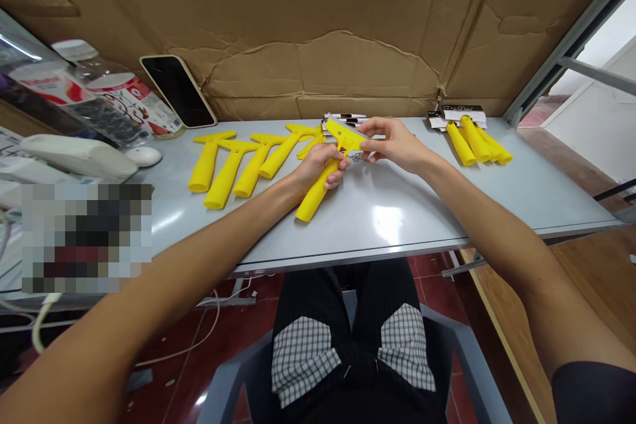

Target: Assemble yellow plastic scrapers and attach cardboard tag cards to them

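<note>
My left hand (pixel 322 167) is wrapped round the handle of a yellow scraper-like tool (pixel 314 200), whose wide head points up and away. My right hand (pixel 390 142) pinches the right end of that head between thumb and fingers. Small dark or silvery pieces (pixel 358 157) lie on the table just under my right fingertips; their details are too small to tell. Left of my hands, several similar yellow tools (pixel 222 175) lie in a row, heads toward the cardboard. One more yellow tool (pixel 311 144) is partly hidden behind my left hand.
Yellow tools (pixel 477 139) with black-and-white cards lie at the right on the grey table (pixel 422 212). A phone (pixel 179 91) leans against the cardboard wall (pixel 322 26). Plastic bottles (pixel 132 96) and a white mouse-like object (pixel 144 156) stand at the left. White cards (pixel 346 118) lie behind my hands.
</note>
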Motion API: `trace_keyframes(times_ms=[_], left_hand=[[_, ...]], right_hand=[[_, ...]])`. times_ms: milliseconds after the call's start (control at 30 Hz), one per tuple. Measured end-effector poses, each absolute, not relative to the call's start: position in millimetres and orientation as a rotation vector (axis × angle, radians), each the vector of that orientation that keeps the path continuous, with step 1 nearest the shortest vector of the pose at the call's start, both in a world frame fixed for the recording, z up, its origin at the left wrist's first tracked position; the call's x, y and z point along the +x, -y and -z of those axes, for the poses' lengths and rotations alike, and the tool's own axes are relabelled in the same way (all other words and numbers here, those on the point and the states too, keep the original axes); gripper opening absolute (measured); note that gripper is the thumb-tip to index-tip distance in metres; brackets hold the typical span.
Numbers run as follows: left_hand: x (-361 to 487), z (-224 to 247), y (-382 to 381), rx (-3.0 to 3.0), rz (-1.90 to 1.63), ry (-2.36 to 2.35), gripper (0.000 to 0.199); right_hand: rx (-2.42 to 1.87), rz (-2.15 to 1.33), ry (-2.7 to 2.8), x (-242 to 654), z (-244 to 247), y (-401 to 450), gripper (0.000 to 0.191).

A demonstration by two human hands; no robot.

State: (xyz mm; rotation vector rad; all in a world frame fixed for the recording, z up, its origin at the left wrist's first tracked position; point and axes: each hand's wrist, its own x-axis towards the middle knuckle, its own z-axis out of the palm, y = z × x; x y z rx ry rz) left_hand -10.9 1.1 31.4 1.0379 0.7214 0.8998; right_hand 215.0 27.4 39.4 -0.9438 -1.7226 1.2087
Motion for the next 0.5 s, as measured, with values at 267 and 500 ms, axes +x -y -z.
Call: trace_keyframes(times_ms=[267,500], left_hand=[[-10,-32,-1,0.995,-0.901,-0.746,0.026],[-8,-33,-1,0.913,-0.949,-0.800,0.025]], right_hand=[[-1.057,-1.038,1.764,230,-52,-35,0.035],[-1.732,-0.049,2.081,316,-57,-74,0.026]])
